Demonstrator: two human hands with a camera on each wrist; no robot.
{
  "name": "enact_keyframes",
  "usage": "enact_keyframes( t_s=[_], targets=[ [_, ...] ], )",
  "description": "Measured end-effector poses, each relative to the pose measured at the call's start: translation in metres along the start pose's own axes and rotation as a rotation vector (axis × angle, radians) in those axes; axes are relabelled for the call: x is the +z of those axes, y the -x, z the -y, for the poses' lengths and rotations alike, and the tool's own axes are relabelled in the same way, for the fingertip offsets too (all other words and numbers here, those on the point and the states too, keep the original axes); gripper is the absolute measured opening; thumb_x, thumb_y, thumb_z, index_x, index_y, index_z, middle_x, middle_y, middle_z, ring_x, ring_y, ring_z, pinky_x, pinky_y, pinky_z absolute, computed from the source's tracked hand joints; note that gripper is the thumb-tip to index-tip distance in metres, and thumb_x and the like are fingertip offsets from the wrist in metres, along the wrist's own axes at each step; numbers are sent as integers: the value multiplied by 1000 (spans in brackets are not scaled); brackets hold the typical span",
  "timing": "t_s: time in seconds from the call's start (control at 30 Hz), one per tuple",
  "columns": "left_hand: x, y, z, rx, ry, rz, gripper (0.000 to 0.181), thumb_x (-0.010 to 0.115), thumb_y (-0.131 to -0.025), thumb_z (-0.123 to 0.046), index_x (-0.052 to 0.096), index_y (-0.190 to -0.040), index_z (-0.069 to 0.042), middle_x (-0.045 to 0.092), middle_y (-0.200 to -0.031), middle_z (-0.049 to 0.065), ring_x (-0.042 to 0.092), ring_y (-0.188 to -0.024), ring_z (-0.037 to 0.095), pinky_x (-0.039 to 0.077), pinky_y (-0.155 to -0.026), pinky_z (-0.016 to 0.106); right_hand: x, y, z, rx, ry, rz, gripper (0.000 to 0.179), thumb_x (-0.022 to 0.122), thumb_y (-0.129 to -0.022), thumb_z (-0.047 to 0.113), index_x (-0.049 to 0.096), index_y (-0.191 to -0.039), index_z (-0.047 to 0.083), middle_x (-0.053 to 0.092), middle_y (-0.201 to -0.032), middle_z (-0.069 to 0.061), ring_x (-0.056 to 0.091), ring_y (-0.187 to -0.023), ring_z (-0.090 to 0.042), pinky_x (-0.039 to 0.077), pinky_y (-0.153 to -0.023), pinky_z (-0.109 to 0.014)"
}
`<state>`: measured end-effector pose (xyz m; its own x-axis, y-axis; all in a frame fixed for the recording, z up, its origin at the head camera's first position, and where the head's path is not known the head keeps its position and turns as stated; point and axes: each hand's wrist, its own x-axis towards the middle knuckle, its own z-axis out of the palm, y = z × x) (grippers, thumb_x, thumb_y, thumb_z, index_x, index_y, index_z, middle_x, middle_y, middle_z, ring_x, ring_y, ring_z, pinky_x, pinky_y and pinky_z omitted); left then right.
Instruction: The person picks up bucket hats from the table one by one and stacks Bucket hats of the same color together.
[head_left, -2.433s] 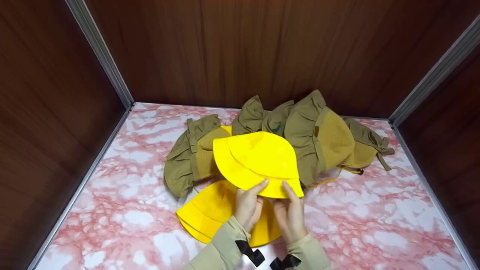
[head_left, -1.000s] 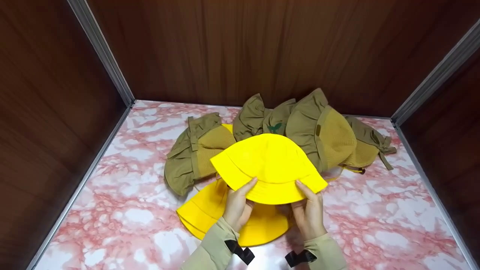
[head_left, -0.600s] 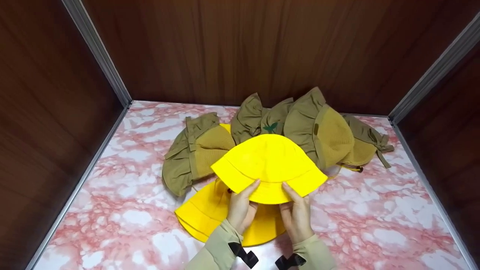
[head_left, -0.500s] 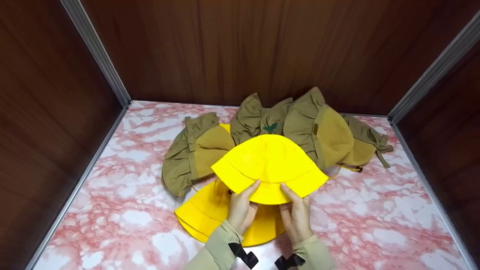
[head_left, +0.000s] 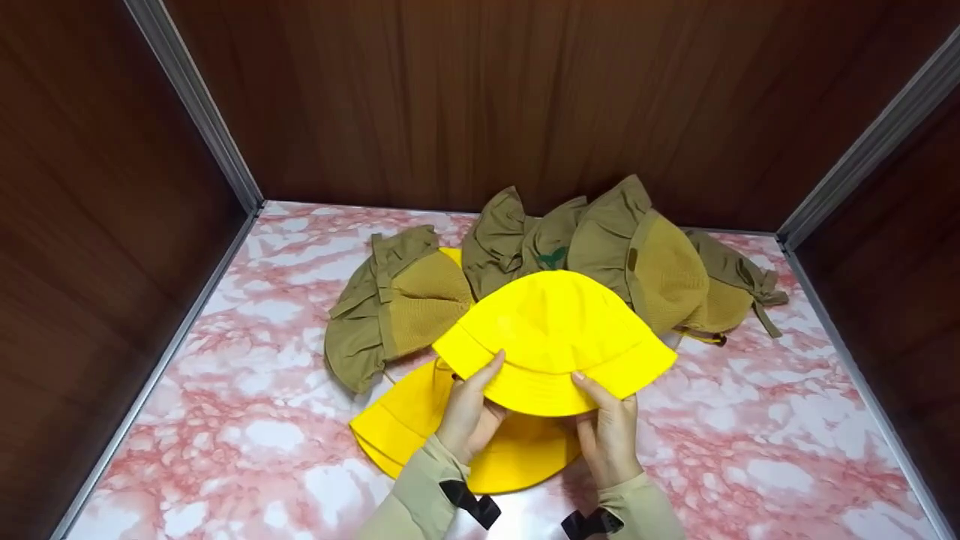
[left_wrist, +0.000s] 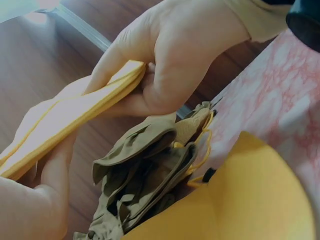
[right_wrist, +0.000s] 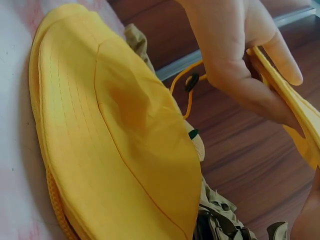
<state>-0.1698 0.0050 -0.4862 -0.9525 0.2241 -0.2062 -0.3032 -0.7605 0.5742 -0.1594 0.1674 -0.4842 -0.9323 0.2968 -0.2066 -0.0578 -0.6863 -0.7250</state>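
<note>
Head view: a folded yellow hat is held above a second hat.
Its brim is pinched by the left hand and right hand, thumbs on top, fingers curled beneath.

We hold a yellow hat by its brim, flattened so the crown fans out away from us, lifted above the marbled surface. Our left hand pinches the brim's near edge from the left, thumb on top; our right hand pinches it from the right the same way. The hat is bright, plain fabric with a stitched seam between crown and brim. In the wrist views the brim shows as a thin doubled yellow edge between thumb and fingers.
</note>
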Motion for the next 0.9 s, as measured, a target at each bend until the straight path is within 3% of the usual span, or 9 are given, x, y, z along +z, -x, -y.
enact_keyframes(
  t_s=[0.13, 0.4, 0.5, 0.73, 0.9],
  targets=[
    [-4, 5, -7, -32, -59, 7, 34, 55, -102, -19, 48, -133, -8, 64, -118, 3, 63, -108, 16, 54, -88, 33, -2, 3, 4, 36, 44, 58, 43, 58, -91, -13, 48, -126, 9, 63, -112, 0, 65, -101, -13, 57, -91, -28],
    [-18, 19, -29, -43, -124, 2, 44, 54, -102, -21, 40, -141, -8, 59, -128, 5, 60, -116, 17, 52, -96, 34, -8, -2, 17, 80, -17, 115, 34, 54, -96, -7, 46, -125, 8, 64, -108, -4, 68, -95, -15, 59, -84, -28],
    [-23, 23, -36, -52, -129, 4, 44, 54, -102, -20, 39, -142, -8, 59, -129, 5, 60, -118, 17, 51, -99, 35, -7, -5, 20, 86, -8, 113, 30, 55, -97, -3, 48, -124, 7, 65, -108, -5, 68, -96, -16, 59, -84, -29],
    [-31, 29, -45, -54, -155, 9, 48, 57, -100, -19, 39, -142, -6, 59, -130, 5, 60, -119, 18, 51, -102, 37, -7, -5, 21, 76, 139, 55, 31, 61, -95, 0, 49, -123, 9, 66, -108, -1, 68, -96, -14, 59, -85, -27],
    [-42, 32, -52, -51, -228, 13, 39, 62, -97, -11, 51, -133, -3, 67, -119, 4, 65, -110, 16, 55, -96, 34, -11, -4, 21, 70, 140, 30, 34, 61, -93, -5, 47, -119, 11, 63, -106, 0, 67, -95, -13, 59, -83, -26]
  ],
)
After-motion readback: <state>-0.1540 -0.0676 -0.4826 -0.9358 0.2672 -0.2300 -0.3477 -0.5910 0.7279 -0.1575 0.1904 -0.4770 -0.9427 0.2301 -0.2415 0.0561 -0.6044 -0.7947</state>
